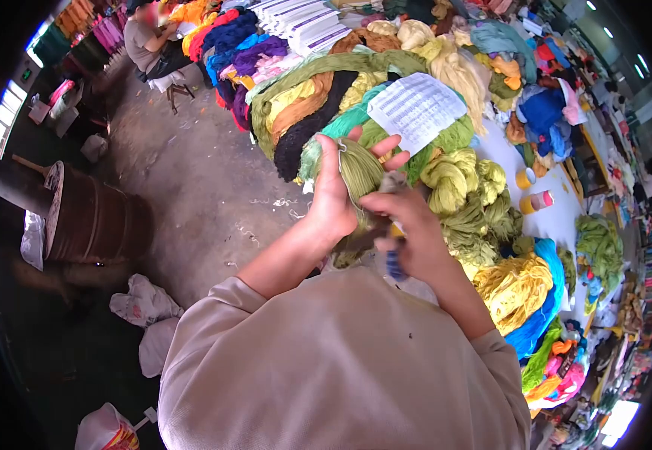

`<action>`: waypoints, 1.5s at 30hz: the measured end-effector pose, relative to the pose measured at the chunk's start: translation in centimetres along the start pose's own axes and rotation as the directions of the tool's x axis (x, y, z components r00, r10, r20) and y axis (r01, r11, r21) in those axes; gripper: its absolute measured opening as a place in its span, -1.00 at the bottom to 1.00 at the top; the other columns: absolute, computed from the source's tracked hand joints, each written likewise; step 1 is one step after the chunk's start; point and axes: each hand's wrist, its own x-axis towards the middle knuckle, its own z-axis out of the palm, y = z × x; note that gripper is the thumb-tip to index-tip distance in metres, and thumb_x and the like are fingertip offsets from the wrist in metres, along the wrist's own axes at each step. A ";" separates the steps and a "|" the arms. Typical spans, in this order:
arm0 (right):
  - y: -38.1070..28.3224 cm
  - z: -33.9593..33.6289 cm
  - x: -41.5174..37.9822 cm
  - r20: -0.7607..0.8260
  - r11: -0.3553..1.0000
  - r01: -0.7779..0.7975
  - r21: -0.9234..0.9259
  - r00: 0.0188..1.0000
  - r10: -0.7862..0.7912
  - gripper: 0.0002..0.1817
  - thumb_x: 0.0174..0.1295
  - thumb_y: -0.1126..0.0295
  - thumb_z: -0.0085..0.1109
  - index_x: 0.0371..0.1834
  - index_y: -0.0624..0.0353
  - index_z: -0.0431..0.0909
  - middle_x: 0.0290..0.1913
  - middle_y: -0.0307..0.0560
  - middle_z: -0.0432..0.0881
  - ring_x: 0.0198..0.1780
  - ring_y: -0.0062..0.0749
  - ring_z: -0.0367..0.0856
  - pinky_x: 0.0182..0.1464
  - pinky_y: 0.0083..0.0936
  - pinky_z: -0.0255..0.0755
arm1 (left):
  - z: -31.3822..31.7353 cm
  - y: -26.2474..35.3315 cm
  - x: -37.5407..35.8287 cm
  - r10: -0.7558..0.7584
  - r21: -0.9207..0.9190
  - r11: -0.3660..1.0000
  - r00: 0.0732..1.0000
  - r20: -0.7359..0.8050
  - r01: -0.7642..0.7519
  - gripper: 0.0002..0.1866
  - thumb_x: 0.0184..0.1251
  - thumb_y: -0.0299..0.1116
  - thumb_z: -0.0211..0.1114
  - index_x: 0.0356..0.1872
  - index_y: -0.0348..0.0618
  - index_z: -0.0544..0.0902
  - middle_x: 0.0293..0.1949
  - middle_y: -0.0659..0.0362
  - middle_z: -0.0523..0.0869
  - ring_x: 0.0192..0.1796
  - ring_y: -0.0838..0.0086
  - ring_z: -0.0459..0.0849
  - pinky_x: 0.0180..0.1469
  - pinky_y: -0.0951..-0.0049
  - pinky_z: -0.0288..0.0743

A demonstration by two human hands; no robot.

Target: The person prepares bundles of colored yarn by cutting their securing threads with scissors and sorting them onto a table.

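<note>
A skein of olive-green yarn (360,171) lies across my left hand (333,196), with a pale thread tied near its top. My left thumb is up along the skein's left side, and the fingertips show beyond its right side. Close by on the right, my right hand (416,236) is curled and smeared by motion. A blurred object with blue and yellow parts (394,264) shows below its fingers; its kind is not clear. The skein's lower end hangs between my hands, partly hidden by the right one.
Heaped yarn skeins (453,180) in many colours cover the table on the right. A printed sheet (416,111) lies on them, near yellow cups (525,178). A rusty drum (93,214) and plastic bags (146,300) stand left. A seated person (149,41) is far off.
</note>
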 end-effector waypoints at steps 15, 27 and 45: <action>7.1 -3.1 -12.5 -0.074 0.892 -0.424 0.158 0.895 0.439 -0.23 0.11 0.51 0.48 0.37 0.21 0.25 0.27 0.07 0.50 0.27 -0.24 0.52 0.35 -0.25 0.37 | -0.1 2.7 -0.2 0.013 0.828 -0.186 0.841 0.541 -0.530 -0.23 0.30 0.07 0.41 0.38 -0.24 0.47 0.47 -0.05 0.41 0.57 0.01 0.21 0.54 -0.04 0.05; 4.1 -4.0 -3.0 -0.155 0.581 -0.176 0.795 0.866 0.475 0.04 -0.13 0.46 0.50 0.52 0.25 0.15 0.18 0.09 0.62 0.19 -0.17 0.64 0.26 -0.28 0.51 | -6.0 6.8 1.4 -0.100 0.425 -0.812 0.813 0.574 -0.400 0.09 0.00 0.54 0.30 0.49 0.01 0.41 0.63 0.06 0.12 0.67 0.00 -0.06 0.63 -0.03 -0.24; 1.7 -1.2 -3.6 0.401 0.564 -0.653 0.506 0.757 0.516 -0.68 0.31 0.39 0.39 0.11 0.14 0.65 -0.40 -0.43 0.44 -0.52 -0.77 0.39 -0.47 -0.70 0.19 | -1.7 4.4 2.8 0.144 -0.347 0.930 0.989 0.045 -0.120 -0.23 0.39 0.26 0.18 0.40 -0.10 0.35 0.36 -0.08 0.50 0.28 0.18 0.62 0.27 0.12 0.62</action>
